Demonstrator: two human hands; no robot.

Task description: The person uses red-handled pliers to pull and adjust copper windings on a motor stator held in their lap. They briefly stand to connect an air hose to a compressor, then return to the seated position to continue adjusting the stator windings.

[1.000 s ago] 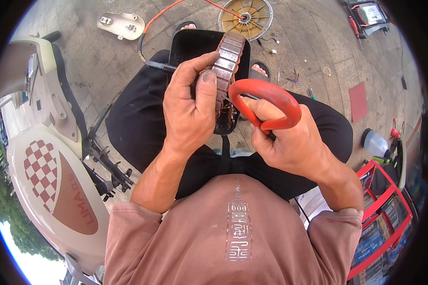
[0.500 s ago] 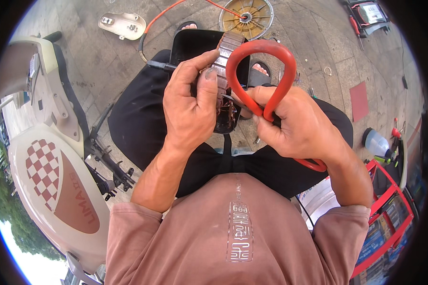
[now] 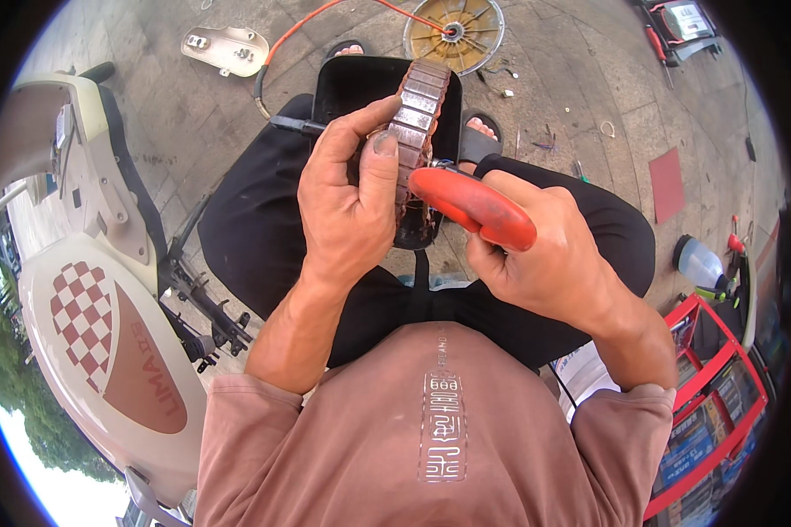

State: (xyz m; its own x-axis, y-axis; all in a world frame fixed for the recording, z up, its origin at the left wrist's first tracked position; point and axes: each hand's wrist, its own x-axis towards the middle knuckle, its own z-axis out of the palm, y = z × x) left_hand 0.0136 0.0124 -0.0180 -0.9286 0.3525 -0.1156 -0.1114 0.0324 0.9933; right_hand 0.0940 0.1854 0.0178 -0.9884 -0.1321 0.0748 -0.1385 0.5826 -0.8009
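Note:
My left hand [image 3: 347, 189] is closed around a ring-shaped motor stator [image 3: 416, 114], its thumb and index finger on the metal-toothed rim. Copper windings show along the stator's edge, and its lower part is partly hidden. In my right hand [image 3: 549, 241] is a pair of scissors with thick red loop handles [image 3: 479, 206]. Their metal end reaches the right side of the stator, near the windings; the blade tips are hard to make out. Beneath the stator, between my knees, sits a black tray-like container [image 3: 347, 79].
A round wheel hub cover [image 3: 475, 44] lies ahead on the paving, with an orange cable [image 3: 299, 33] running to it. A cream scooter body [image 3: 105, 334] stands at left. To the right are a red rack [image 3: 699, 395], a red mat [image 3: 666, 184] and a clear bottle [image 3: 701, 262].
My right hand has tilted the scissors, so the red loop now points forward-left and appears edge-on. Their metal end has moved up along the stator. My left hand keeps its hold.

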